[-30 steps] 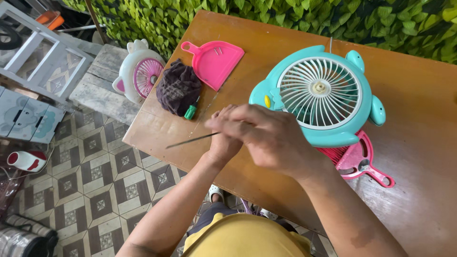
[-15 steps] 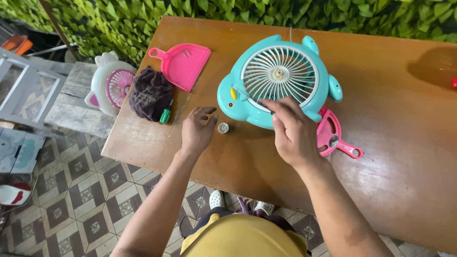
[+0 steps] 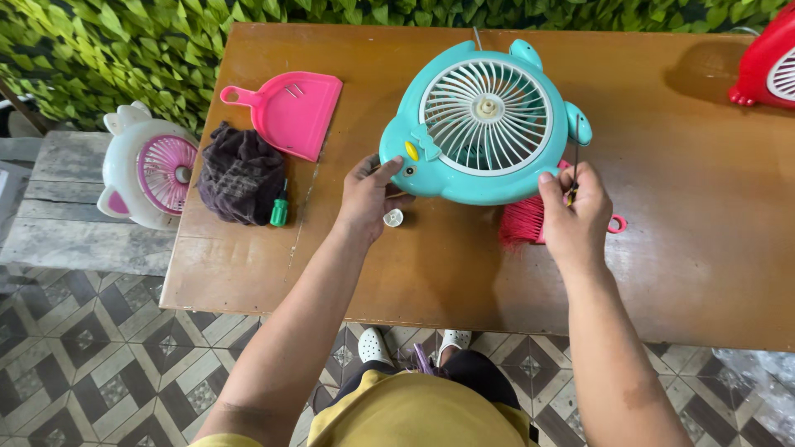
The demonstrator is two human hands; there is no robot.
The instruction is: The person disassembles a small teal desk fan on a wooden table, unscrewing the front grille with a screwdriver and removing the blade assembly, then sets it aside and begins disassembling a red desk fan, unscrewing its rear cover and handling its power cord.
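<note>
A teal animal-shaped fan (image 3: 484, 124) with a white grille lies face up on the brown wooden table (image 3: 679, 240). My left hand (image 3: 367, 199) touches its lower left edge, fingers curled against the casing. My right hand (image 3: 571, 217) sits at the fan's lower right and grips a thin dark screwdriver (image 3: 575, 157), its shaft pointing up beside the fan's side flipper. A small white round cap (image 3: 392, 218) lies on the table just right of my left hand. A pink brush (image 3: 523, 222) pokes out from under the fan, next to my right hand.
A pink dustpan (image 3: 290, 112), a dark crumpled cloth (image 3: 240, 174) and a small green-handled tool (image 3: 280, 211) lie at the table's left. A white and pink fan (image 3: 149, 165) rests on a grey bench left of the table. A red fan (image 3: 770, 62) stands at the far right. Tiled floor below.
The view has shifted so the fan sits centred. My right hand has moved from the fan's grille down to its lower right edge. My left hand moved right onto the fan's casing.
</note>
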